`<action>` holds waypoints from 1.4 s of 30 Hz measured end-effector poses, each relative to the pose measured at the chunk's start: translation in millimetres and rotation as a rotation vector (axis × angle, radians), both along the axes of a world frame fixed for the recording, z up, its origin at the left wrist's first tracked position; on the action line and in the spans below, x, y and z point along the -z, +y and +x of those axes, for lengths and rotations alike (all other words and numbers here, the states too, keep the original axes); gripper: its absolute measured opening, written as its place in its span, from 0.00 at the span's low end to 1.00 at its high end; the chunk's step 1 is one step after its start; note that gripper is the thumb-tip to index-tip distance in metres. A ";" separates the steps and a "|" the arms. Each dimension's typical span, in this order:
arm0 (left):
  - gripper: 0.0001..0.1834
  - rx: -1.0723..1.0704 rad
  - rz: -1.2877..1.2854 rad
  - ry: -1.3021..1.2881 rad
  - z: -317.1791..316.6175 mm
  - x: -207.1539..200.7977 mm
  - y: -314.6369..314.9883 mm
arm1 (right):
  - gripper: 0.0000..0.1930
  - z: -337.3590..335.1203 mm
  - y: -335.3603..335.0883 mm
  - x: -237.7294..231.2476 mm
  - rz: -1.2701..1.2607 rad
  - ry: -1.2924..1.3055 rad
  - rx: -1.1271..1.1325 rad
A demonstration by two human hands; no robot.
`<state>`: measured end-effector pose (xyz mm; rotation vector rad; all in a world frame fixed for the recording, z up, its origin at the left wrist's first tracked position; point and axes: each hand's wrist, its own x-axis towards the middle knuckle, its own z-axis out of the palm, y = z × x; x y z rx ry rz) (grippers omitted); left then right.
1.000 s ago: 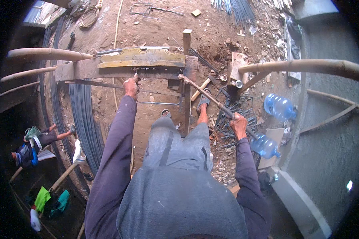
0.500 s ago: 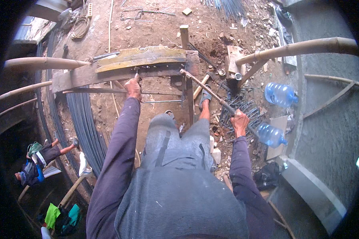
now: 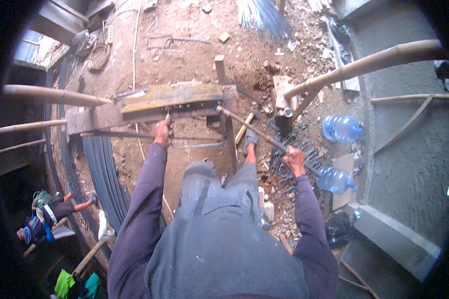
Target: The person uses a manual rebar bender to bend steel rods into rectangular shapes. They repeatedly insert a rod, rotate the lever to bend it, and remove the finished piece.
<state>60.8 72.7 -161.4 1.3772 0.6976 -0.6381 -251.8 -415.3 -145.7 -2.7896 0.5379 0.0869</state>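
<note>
A: so what did each hand have hold of here?

B: right hand [image 3: 294,160] was closed firmly around a long straight metal bar [image 3: 254,129], rusty brown toward the far end and greyer by the grip. it slanted up to the near edge of the rough brown wooden bench [image 3: 79,122], close to the right end. too small to tell if the tip touched anything.

A: and the left?

B: left hand [image 3: 163,132] was just off the near edge, around the middle, fingers curled shut on a thin bent metal rod [image 3: 199,145]. grip was partly hidden tbh. the rod stuck out rightward, below that edge.

A: anything on the bench?

B: yeah, a long yellowish-brown board [image 3: 172,99] lay along the top, with a row of short metal pegs [image 3: 180,105] beside its near side. past the right end there was a tangle of bent dark metal rods [image 3: 299,142] on the brown dirt ground [image 3: 194,65], and two clear blue plastic jugs [image 3: 341,128] further right.
</note>
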 end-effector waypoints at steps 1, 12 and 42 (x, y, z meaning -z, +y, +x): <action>0.16 0.012 -0.027 -0.013 3.3 -10.1 0.0 | 0.11 -0.9 1.7 -3.6 0.013 0.004 0.026; 0.11 -0.455 -0.571 0.200 60.6 -118.4 -30.3 | 0.16 93.7 24.2 -123.0 0.727 -0.054 -0.048; 0.15 -1.105 -0.594 -0.024 -98.0 -239.2 -257.1 | 0.21 247.0 -20.6 -165.0 1.427 0.573 -0.156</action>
